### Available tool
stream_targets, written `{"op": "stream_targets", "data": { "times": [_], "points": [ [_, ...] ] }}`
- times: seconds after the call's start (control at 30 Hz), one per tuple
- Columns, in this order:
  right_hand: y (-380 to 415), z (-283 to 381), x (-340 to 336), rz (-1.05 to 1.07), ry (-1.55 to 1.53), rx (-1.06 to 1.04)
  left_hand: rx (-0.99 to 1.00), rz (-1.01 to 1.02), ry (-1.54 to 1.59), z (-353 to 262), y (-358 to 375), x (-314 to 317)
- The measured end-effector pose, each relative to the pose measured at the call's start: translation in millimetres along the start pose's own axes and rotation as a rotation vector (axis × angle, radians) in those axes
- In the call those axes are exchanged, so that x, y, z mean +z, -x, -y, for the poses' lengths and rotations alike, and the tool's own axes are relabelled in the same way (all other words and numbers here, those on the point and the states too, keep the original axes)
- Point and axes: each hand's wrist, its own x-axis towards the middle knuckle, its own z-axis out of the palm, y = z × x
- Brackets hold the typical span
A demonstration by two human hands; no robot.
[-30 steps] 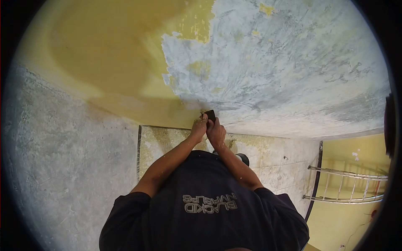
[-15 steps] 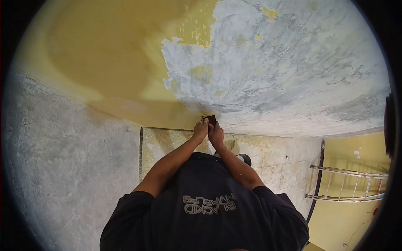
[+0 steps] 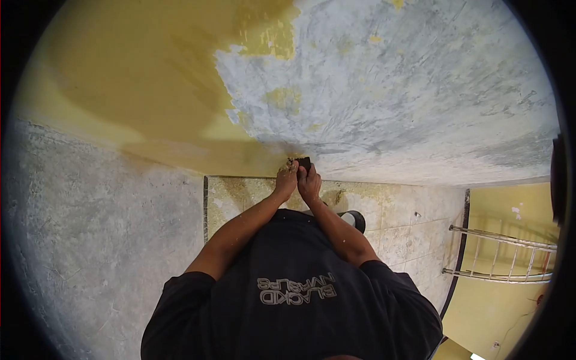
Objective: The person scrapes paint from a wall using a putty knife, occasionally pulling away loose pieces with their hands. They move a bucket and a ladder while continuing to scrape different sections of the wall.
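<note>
Both my hands meet low on the wall, where yellow paint (image 3: 156, 78) borders a scraped grey-white area (image 3: 384, 90). My right hand (image 3: 310, 183) has its fingers wrapped round a small dark block-like tool (image 3: 304, 162) that touches the wall. Close beside it on the left, my left hand (image 3: 287, 180) is closed, with its fingers at the tool's left side and pale crumbs on them. Whether the left fingers grip the tool itself or a piece of debris is too small to tell.
Tiled floor (image 3: 390, 222) with stains and debris lies below the wall. A metal ladder (image 3: 504, 240) is at the right by another yellow wall (image 3: 498, 306). A bare grey wall (image 3: 108, 240) rises on the left. A shoe (image 3: 358, 221) shows beside my right forearm.
The view has shifted slightly, so the wall's paint edge sits further left and higher. Both hands remain together at the dark tool against the wall.
</note>
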Motion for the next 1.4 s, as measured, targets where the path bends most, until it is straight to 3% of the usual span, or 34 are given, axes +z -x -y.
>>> {"op": "stream_targets", "data": {
  "times": [0.07,0.17,0.27,0.4,0.53,0.6,0.67,0.7,0.83,0.87,0.9,1.0,1.03,1.07,1.13,1.23,1.33,1.4],
  "points": [
    [-4,1,1,-0.100,0.120,-0.061,-0.029,0.019,0.037,0,-7,2],
    [-6,3,-3,-0.067,0.095,-0.048,-0.075,0.103,0.046,7,-12,4],
    [-2,-11,16,-0.170,0.116,-0.061,-0.039,0.024,-0.086,-8,-7,-1],
    [-3,-7,9,-0.068,0.087,-0.013,0.006,0.062,-0.197,-4,-4,0],
    [3,-16,14,-0.103,0.151,0.011,0.134,0.041,-0.327,15,-1,4],
    [0,-6,12,-0.082,-0.067,0.018,0.208,0.011,-0.427,2,-16,5],
    [1,11,4,-0.063,-0.032,0.071,0.154,0.100,-0.439,-10,-6,-9],
    [-3,11,2,-0.062,-0.028,0.076,0.129,0.050,-0.396,-7,-8,-7],
    [6,1,9,-0.170,0.099,-0.035,-0.006,0.131,-0.267,-6,-7,-1],
    [3,-7,16,-0.260,0.146,-0.097,0.105,0.091,-0.337,-6,-7,-3],
    [-2,0,10,-0.182,0.042,-0.065,0.217,0.055,-0.407,-5,-12,-3],
    [0,-5,9,-0.160,0.125,-0.072,0.374,-0.013,-0.610,12,-16,5],
    [-3,5,-1,-0.080,0.140,-0.027,0.241,0.084,-0.491,-5,-11,-1],
    [-5,4,-1,-0.082,0.135,-0.033,0.244,0.078,-0.494,-7,-12,-1],
    [-5,11,1,-0.144,0.164,-0.065,0.006,0.068,-0.080,-1,-12,0],
    [-12,31,-15,-0.064,0.182,-0.052,-0.089,0.077,0.196,6,-18,3],
    [-12,21,-15,-0.050,0.216,-0.068,-0.129,0.063,0.152,-18,-3,-3],
    [-3,9,-9,-0.020,0.109,0.011,-0.170,0.080,0.106,0,-5,9]
  ]
}}
